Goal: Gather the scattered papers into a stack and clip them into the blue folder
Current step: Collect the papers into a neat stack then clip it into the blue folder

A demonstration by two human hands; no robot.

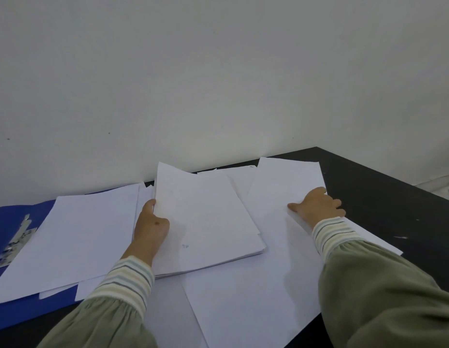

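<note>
The left hand (150, 222) pinches a paper stack (206, 217). The right hand (319, 205) presses spread on a loose sheet (281, 187). Left of the stack, another sheet (75, 237) covers the blue folder (7, 217) and part of its metal clip (15, 241).

Matt white paper sheets (208, 217), a shiny metal clip (16, 241), a smooth, seemingly plastic blue folder (7, 217) are seen.

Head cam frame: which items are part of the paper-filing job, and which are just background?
Job:
- partial stack, held by left hand
- far-right sheet, under right hand
- loose sheets lying on the folder
- blue folder
- metal clip

Background:
- black table
- white wall
</note>
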